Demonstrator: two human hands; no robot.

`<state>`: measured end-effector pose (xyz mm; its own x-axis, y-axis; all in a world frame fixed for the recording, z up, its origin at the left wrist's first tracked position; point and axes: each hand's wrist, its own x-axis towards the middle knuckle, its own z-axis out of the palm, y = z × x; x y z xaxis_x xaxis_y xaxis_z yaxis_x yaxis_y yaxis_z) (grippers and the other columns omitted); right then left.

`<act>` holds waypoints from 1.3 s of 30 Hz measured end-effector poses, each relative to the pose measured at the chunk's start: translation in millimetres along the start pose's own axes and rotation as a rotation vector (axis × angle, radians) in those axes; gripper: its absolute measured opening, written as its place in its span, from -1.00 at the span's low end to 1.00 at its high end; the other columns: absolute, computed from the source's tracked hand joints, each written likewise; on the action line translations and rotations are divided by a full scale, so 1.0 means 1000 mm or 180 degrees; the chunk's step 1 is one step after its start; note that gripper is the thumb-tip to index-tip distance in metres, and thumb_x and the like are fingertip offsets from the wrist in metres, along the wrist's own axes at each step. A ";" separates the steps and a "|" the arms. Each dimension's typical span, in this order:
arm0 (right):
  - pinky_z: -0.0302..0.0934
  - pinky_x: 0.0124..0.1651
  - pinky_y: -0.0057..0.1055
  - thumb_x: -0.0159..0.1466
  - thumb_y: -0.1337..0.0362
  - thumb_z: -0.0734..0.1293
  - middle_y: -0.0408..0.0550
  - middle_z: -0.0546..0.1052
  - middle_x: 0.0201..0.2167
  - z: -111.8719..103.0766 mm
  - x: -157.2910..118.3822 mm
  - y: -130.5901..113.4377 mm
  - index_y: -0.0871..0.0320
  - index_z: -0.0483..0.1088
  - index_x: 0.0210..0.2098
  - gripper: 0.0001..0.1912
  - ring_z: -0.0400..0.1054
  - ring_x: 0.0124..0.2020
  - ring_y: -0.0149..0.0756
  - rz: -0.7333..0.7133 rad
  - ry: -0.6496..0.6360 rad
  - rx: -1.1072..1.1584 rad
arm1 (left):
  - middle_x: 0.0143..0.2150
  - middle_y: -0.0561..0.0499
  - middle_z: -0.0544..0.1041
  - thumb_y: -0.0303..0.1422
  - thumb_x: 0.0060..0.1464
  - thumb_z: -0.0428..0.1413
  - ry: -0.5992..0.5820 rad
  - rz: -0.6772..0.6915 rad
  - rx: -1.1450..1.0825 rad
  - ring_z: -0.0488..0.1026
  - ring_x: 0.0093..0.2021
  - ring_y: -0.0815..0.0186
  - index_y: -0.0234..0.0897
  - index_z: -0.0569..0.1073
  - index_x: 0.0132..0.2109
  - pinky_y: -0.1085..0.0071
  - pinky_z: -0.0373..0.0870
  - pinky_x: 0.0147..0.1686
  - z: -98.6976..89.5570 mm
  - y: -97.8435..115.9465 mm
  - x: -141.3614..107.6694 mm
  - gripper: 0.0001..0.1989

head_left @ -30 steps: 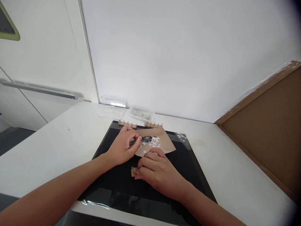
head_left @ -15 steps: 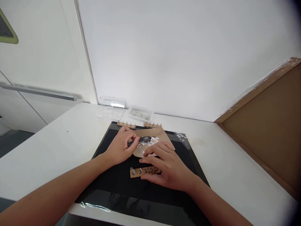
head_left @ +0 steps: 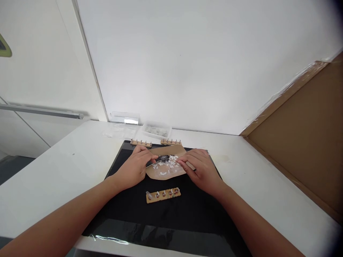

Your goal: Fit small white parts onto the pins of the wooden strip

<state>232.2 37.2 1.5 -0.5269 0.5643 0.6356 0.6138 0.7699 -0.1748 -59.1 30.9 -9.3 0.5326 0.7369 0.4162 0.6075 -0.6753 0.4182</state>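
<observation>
A tan, angular sheet of smooth paper (head_left: 171, 150) bears a loose scatter of small white rectangular flakes (head_left: 171, 165) and a dark, slender, round-ended tool (head_left: 164, 158). At nine o'clock, the left hand (head_left: 135, 166) pinches the tool; at three, the right hand (head_left: 202, 169) bunches its fingertips at the flakes, its grip on any impossible to tell. At six, a yellowish flat strip with shiny metal studs (head_left: 163, 195) lies on a glossy black mat (head_left: 134, 214).

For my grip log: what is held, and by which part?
Left hand: slim black tool, by its left end. Right hand, at small white pieces: whether it pinches one cannot be told.
</observation>
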 end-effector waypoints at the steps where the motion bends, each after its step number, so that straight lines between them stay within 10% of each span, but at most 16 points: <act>1: 0.15 0.00 -0.17 0.52 0.27 0.26 -0.05 0.65 -0.20 0.001 -0.001 0.002 0.07 0.50 -0.13 -0.83 0.45 -0.14 -0.18 0.0026 -0.0015 -0.0010 | 0.00 -0.09 0.63 -0.68 0.16 -0.05 0.0013 0.0013 0.0077 0.37 0.07 0.04 -0.22 0.54 0.14 0.03 0.37 0.19 0.000 0.000 0.000 -0.48; 16: 0.16 -0.02 -0.18 0.53 0.25 0.25 -0.03 0.61 -0.21 0.011 -0.003 0.001 0.08 0.51 -0.15 -0.80 0.41 -0.13 -0.17 0.0157 -0.0334 0.0153 | -0.13 -0.15 0.60 -0.34 0.34 0.08 0.0148 -0.0145 0.0865 0.36 0.11 -0.03 -0.25 0.63 0.06 -0.03 0.36 0.18 0.004 0.000 -0.002 -0.72; 39: 0.16 0.00 -0.18 0.51 0.24 0.26 -0.05 0.61 -0.22 0.013 -0.005 0.007 0.07 0.51 -0.15 -0.81 0.41 -0.15 -0.19 0.0275 -0.0439 0.0384 | -0.13 -0.12 0.56 -0.35 0.37 0.08 0.0560 -0.0611 -0.0017 0.46 -0.05 0.09 -0.25 0.58 0.01 0.09 0.46 0.00 0.004 -0.003 0.001 -0.79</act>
<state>231.5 44.0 -13.0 -0.5558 0.6590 0.5068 0.5897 0.7422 -0.3184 -58.3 33.8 -13.2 0.2970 0.8354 0.4626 0.6842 -0.5241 0.5072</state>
